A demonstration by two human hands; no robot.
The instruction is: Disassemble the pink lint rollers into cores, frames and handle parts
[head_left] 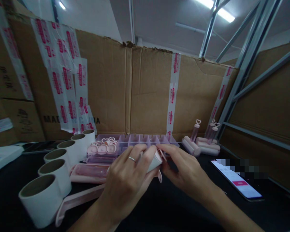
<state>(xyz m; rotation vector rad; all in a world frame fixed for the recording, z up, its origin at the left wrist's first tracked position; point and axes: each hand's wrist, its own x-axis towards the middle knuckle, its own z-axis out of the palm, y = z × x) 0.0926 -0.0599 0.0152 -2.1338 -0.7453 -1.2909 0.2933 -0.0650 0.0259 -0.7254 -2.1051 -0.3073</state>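
Observation:
My left hand [131, 174], a ring on one finger, is wrapped round a white roll [155, 162] near the middle of the view. Close to the roll's right end, my right hand [181, 164] pinches a thin pink piece [162, 155]. A pale pink tip [159, 176] sticks out below the roll. Left of my left hand lie a long pink handle [83, 197] and a pink part with a clear purple cover [91, 170]. My fingers hide much of the roll.
Several white rolls [42, 203] stand in a row at the left. Behind are heart-topped pink pieces [102, 147] and a purple divided tray [123, 141]. Pink rollers [190, 146] stand and lie back right, near a lit phone [236, 180]. A cardboard wall [149, 93] rises behind.

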